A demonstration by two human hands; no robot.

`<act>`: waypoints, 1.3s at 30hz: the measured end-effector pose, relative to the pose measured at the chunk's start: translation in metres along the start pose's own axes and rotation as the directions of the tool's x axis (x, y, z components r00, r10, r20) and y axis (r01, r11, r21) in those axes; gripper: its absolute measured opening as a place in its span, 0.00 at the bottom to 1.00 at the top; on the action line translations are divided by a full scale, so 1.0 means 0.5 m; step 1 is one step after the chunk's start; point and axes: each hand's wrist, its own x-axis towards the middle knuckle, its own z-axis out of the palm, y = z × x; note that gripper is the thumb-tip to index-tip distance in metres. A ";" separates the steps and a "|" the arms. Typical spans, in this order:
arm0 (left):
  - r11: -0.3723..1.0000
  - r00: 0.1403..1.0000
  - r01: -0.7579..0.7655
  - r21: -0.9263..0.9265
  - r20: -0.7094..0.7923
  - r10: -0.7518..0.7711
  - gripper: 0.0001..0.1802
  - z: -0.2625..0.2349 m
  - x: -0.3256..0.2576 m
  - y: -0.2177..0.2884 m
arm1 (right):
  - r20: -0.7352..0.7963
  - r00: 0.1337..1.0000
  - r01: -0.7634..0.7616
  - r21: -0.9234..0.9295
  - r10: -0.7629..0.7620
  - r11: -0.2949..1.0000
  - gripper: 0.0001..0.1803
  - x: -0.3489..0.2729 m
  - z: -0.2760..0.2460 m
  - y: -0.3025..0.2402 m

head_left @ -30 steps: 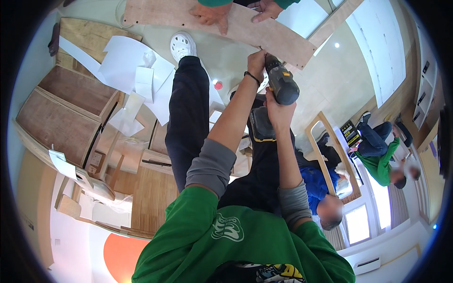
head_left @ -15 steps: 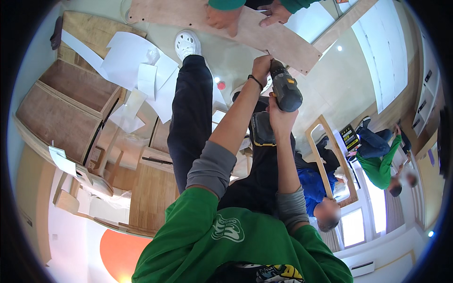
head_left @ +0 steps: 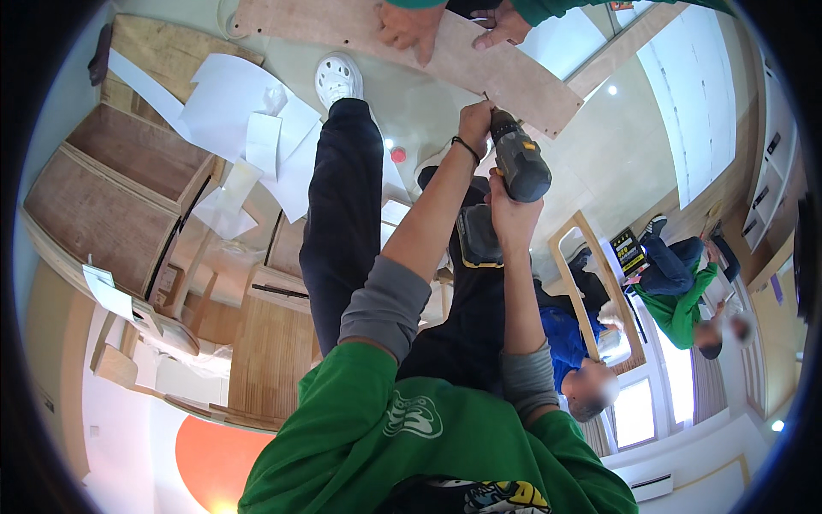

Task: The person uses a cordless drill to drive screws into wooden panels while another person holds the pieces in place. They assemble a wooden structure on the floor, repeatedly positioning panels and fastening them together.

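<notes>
Head view, drill: cordless drill (head_left: 524,169), chuck near the wooden board (head_left: 531,86)
Handling: likely hefty, rigid, battery-weighted; best held round the handle
Right hand (head_left: 514,220): fingers wrapped around that handle
Left hand (head_left: 476,125): fingers curled beside the chuck; cannot tell whether pinching anything
Board: likely stiff; another person's hands (head_left: 413,32) rest on it

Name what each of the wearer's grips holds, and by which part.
Right grip: the cordless drill, by its handle. Left grip: beside the chuck, hold unclear.
</notes>
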 end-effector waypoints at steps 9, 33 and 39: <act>0.997 0.999 0.011 -0.077 0.035 -0.008 0.06 -0.008 0.001 -0.003 | 0.003 0.986 0.166 -0.068 -0.166 0.984 0.10 0.018 0.004 0.038; 0.964 0.991 -0.049 -0.262 0.106 0.079 0.14 -0.103 -0.007 0.154 | 0.251 0.912 0.346 -0.047 -0.325 0.937 0.37 0.003 0.079 -0.108; 0.962 0.987 -0.010 -0.273 0.151 0.053 0.14 -0.100 -0.020 0.169 | 0.267 0.911 0.347 -0.085 -0.314 0.934 0.36 0.003 0.083 -0.117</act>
